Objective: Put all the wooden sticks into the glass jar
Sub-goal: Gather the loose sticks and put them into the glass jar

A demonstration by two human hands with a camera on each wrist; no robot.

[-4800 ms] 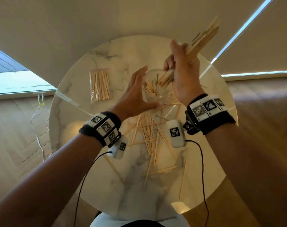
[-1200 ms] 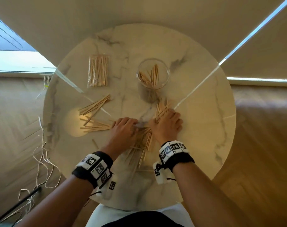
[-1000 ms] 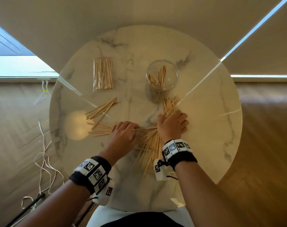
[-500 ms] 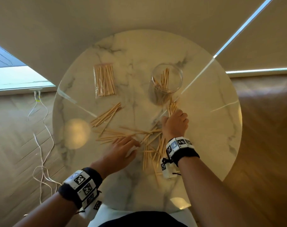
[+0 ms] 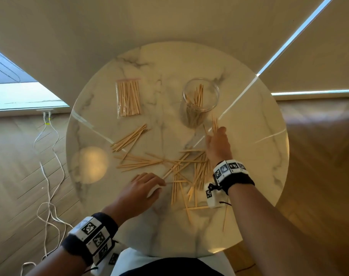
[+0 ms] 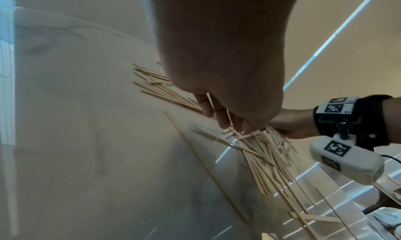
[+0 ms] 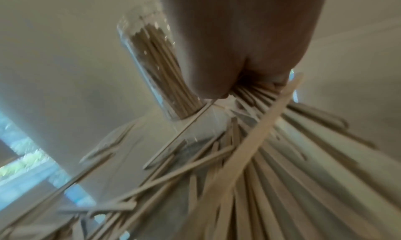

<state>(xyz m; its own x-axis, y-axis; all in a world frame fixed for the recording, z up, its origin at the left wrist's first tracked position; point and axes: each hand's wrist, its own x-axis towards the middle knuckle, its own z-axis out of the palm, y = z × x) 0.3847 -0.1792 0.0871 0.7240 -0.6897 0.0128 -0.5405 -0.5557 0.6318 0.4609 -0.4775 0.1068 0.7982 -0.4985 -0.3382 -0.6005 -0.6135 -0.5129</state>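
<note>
Head view: round marble table (image 5: 249, 176), glass jar (image 5: 200, 97) upright toward the far side, some wooden sticks already standing in it. Right hand (image 5: 217, 145) just near side of the jar, fingers curled round a bundle of sticks (image 5: 214, 124), tips poking out past the fingers toward the jar. Left hand (image 5: 138, 189) flat on the table, fingers straight, touching the edge of the loose stick pile (image 5: 181, 172). Small heap of sticks (image 5: 129, 139) lies apart to the left. Clear bag of sticks (image 5: 128, 100) at far left, well apart from the jar. White cables (image 5: 48, 176) on the floor.
</note>
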